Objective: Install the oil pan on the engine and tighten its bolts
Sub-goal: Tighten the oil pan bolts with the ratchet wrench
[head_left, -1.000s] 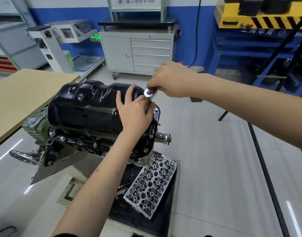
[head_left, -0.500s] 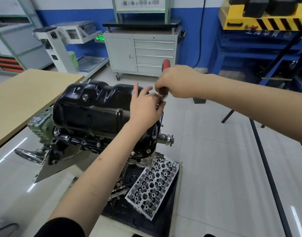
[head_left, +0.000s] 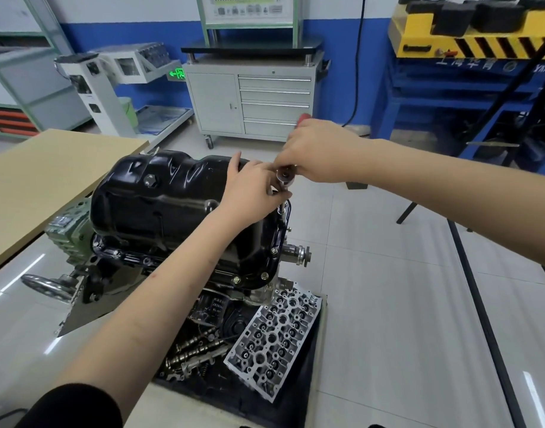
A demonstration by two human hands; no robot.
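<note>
Now both hands on ratchet [head_left: 286,176]

Bright, even indoor light fills the workshop, and shadows are soft and faint. The glossy pale tiled floor [head_left: 388,304] carries white streaks of glare at its left edge and near the lower right corner. The glossy black pressed-steel oil pan [head_left: 160,199] shows broken white highlights along its ridges. Focus is sharp in the middle, on the ribbed silver aluminium cylinder head [head_left: 274,341]. Wide-angle distortion bends straight lines toward the edges: the grey metal shelf frame [head_left: 33,57] at the left leans, and the black floor strip [head_left: 481,319] curves
</note>
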